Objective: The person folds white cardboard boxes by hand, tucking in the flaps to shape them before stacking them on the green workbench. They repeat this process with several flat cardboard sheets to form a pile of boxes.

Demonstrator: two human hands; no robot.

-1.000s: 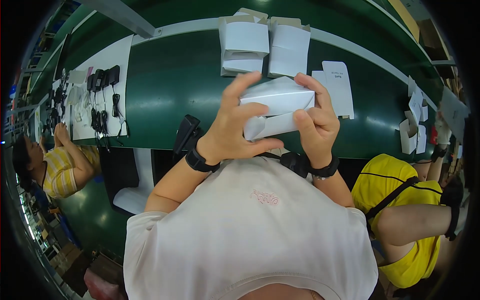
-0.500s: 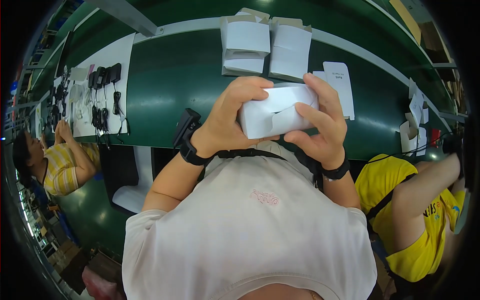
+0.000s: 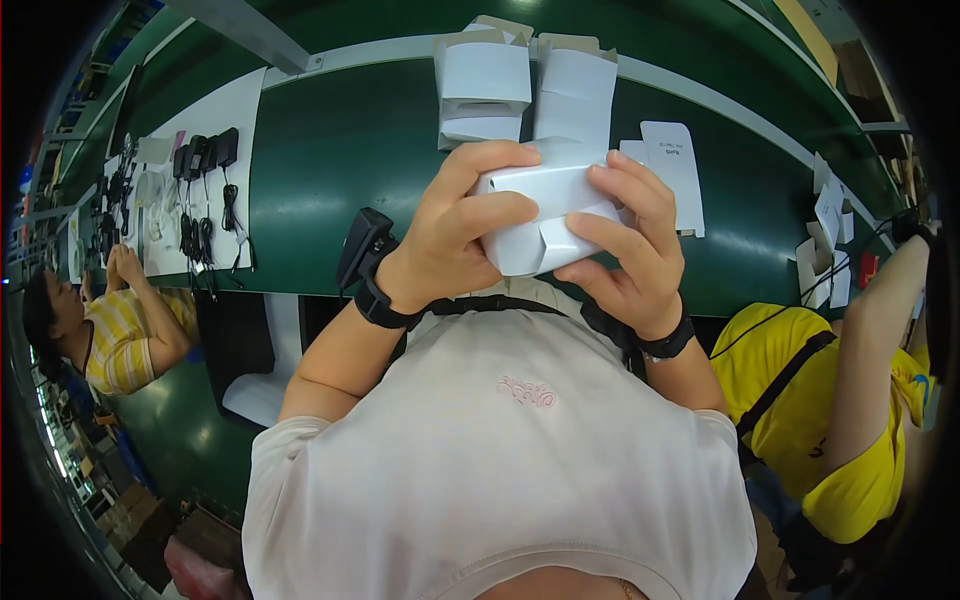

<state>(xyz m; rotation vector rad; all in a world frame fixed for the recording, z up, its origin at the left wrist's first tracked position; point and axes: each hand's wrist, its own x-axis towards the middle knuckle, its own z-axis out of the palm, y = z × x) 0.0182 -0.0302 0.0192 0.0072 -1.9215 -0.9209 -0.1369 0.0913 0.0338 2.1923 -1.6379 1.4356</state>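
Observation:
Between my two hands, above the near edge of the green table, is a small white cardboard box (image 3: 560, 190). My left hand (image 3: 455, 215) is wrapped round its left end, with a finger lying across the face toward me. My right hand (image 3: 640, 235) grips the right end, its fingertips pressing on the top and near a flap on the near face. Behind it on the table stand white open boxes (image 3: 485, 85) and another white carton (image 3: 577, 90). A flat white printed carton (image 3: 675, 170) lies to the right of my right hand.
Black power adapters (image 3: 205, 155) with coiled cables lie on a white sheet (image 3: 252, 120) at left. A person in yellow stripes (image 3: 140, 340) sits there. At right, another person in yellow (image 3: 810, 420) is close by, near several white boxes (image 3: 825, 250). A metal post (image 3: 240, 30) rises at the back left.
A finger of my left hand has come down onto the box's near face, and my right fingers have shifted on its flap. The person at right has moved an arm.

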